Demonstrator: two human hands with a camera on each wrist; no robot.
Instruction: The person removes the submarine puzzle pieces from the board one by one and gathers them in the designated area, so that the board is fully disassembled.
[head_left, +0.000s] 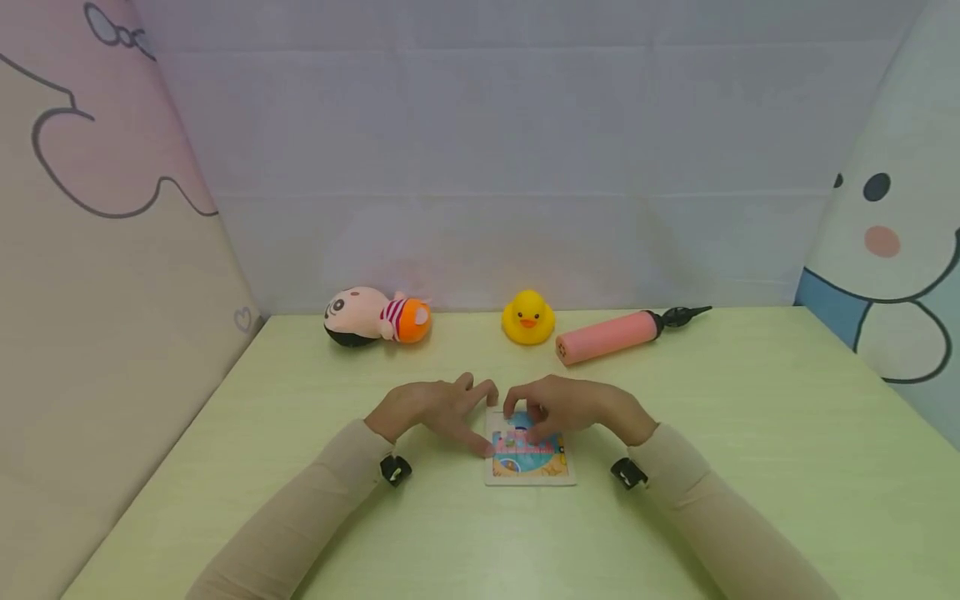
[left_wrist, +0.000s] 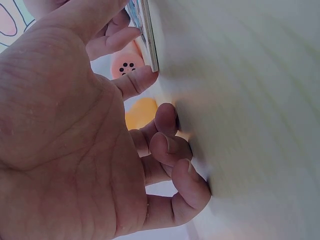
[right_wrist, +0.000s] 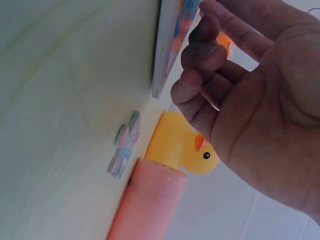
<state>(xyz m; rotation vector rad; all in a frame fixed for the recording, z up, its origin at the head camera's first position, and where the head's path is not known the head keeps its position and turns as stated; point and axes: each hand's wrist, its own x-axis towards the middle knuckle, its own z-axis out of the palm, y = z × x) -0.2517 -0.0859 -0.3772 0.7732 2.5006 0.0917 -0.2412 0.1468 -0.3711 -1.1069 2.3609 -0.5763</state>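
A jigsaw puzzle in a white-edged tray [head_left: 528, 462] lies on the table, its picture pink, blue and sandy. At its left side is my left hand [head_left: 453, 411]. The thumb touches the left edge, and the index fingertip [left_wrist: 150, 75] meets the far corner in the left wrist view. Its other fingers rest bent on the table. My right hand [head_left: 566, 404] reaches over the puzzle's far half from the right, thumb and index apart on its surface. A loose puzzle piece [right_wrist: 127, 142] lies on the table beyond the tray, seen in the right wrist view.
A yellow rubber duck [head_left: 528, 318] sits behind the puzzle. To its right lies a pink hand pump [head_left: 611, 337] with a black nozzle. A plush doll [head_left: 375, 317] lies at the back left. Cloth walls [head_left: 480, 150] enclose the table on three sides.
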